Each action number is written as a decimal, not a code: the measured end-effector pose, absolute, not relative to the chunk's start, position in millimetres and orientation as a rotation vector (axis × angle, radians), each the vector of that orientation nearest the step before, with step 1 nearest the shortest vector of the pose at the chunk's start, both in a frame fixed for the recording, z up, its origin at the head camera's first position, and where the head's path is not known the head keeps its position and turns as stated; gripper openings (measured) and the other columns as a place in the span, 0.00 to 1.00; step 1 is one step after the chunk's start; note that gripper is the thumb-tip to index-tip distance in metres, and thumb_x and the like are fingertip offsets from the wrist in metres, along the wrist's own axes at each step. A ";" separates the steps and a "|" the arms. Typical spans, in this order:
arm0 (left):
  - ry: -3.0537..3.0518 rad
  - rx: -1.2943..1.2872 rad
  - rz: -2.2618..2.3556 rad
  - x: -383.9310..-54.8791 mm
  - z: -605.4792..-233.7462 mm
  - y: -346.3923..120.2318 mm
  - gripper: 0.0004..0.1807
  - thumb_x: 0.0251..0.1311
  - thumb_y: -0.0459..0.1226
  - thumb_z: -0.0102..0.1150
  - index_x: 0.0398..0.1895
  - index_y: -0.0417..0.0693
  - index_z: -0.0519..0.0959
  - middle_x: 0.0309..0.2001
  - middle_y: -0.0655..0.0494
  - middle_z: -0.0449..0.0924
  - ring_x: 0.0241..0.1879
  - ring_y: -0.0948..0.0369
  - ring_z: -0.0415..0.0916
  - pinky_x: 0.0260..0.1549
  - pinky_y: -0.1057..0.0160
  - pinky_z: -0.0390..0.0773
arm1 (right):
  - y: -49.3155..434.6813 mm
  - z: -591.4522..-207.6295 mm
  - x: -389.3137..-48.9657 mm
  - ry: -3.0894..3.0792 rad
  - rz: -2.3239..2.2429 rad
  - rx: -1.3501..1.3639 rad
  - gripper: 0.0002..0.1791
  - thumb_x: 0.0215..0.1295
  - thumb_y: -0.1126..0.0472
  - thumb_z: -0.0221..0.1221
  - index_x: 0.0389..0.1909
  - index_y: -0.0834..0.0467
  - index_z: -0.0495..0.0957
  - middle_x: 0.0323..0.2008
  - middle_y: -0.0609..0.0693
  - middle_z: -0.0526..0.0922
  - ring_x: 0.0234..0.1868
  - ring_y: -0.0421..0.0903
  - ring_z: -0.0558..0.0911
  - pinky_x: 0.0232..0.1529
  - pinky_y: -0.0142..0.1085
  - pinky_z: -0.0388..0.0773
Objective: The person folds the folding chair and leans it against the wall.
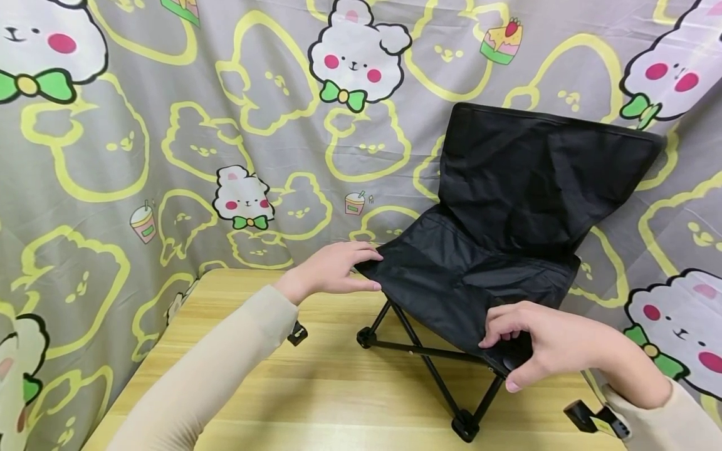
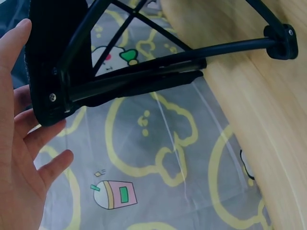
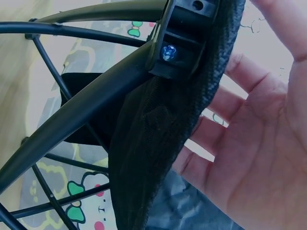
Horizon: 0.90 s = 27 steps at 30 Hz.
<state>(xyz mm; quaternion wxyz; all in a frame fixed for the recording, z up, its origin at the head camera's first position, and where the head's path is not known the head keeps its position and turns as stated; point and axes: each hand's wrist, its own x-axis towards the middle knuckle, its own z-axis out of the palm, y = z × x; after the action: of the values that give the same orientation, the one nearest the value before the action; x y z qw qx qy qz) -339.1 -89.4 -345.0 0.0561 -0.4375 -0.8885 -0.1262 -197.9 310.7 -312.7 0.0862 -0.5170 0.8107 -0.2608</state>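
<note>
A black folding chair (image 1: 544, 188) with a fabric seat and back stands unfolded on a wooden table. At the front left corner of the seat (image 1: 451, 282), my left hand (image 1: 338, 266) touches the fabric with loosely extended fingers, its thumb apart from them. My right hand (image 1: 553, 335) rests its fingers on the front right corner, with the thumb just off the front edge. In the left wrist view, a screwed corner joint (image 2: 53, 97) sits beside the fingers. The right wrist view shows a plastic bracket (image 3: 180, 48) under the fabric and an opened palm (image 3: 259, 143); some fingertips are hidden behind the fabric.
The wooden table (image 1: 254, 388) carries the chair's crossed legs and black feet (image 1: 465, 426). A grey curtain (image 1: 304, 150) with yellow outlines and cartoon bears hangs close behind the chair and around the table. Small black devices (image 1: 596, 418) sit at the wrists.
</note>
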 end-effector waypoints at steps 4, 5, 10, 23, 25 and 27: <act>-2.664 -1.332 -0.379 -336.1 -343.5 -92.7 0.35 0.69 0.64 0.66 0.71 0.55 0.82 0.69 0.57 0.81 0.69 0.55 0.80 0.71 0.50 0.78 | 308.9 -312.0 -196.2 2.443 -0.759 -1.534 0.23 0.54 0.56 0.81 0.50 0.42 0.84 0.41 0.35 0.81 0.42 0.31 0.78 0.40 0.27 0.77; -2.661 -1.330 -0.375 -335.6 -343.2 -93.5 0.35 0.69 0.64 0.66 0.70 0.55 0.82 0.69 0.57 0.81 0.69 0.55 0.80 0.71 0.50 0.78 | 308.3 -311.8 -195.7 2.454 -0.750 -1.531 0.23 0.54 0.55 0.81 0.50 0.42 0.84 0.41 0.35 0.81 0.42 0.31 0.77 0.40 0.27 0.77; -2.641 -1.332 -0.367 -332.5 -341.8 -98.1 0.34 0.67 0.64 0.68 0.68 0.54 0.84 0.65 0.57 0.83 0.66 0.55 0.81 0.71 0.50 0.78 | 304.2 -310.5 -193.1 2.494 -0.711 -1.508 0.22 0.53 0.55 0.81 0.47 0.40 0.83 0.40 0.32 0.79 0.43 0.30 0.76 0.40 0.27 0.76; -2.567 -1.310 -0.418 -320.1 -345.1 -120.1 0.31 0.61 0.63 0.74 0.59 0.53 0.89 0.52 0.60 0.86 0.53 0.59 0.84 0.57 0.54 0.84 | 303.9 -309.3 -193.1 2.541 -0.658 -1.571 0.25 0.53 0.56 0.80 0.54 0.41 0.89 0.44 0.30 0.81 0.48 0.33 0.79 0.44 0.32 0.79; -2.568 -1.304 -0.423 -318.0 -345.3 -122.9 0.31 0.60 0.63 0.75 0.58 0.53 0.89 0.50 0.61 0.85 0.51 0.60 0.83 0.55 0.55 0.84 | 303.2 -308.5 -192.1 2.541 -0.663 -1.532 0.25 0.55 0.56 0.80 0.55 0.42 0.89 0.44 0.31 0.81 0.47 0.33 0.79 0.43 0.32 0.79; -2.569 -1.297 -0.422 -316.3 -346.0 -125.4 0.31 0.59 0.63 0.76 0.56 0.53 0.89 0.49 0.62 0.85 0.48 0.61 0.82 0.53 0.57 0.84 | 302.4 -307.9 -191.3 2.535 -0.675 -1.496 0.24 0.57 0.55 0.80 0.56 0.42 0.89 0.44 0.31 0.81 0.47 0.33 0.79 0.43 0.32 0.80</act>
<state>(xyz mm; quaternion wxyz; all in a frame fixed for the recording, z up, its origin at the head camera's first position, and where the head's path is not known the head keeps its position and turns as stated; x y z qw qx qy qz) -316.3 -125.4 -346.0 0.1163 -0.4429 -0.8772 -0.1442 -191.3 302.4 -307.9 0.0607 -0.4943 0.8380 -0.2231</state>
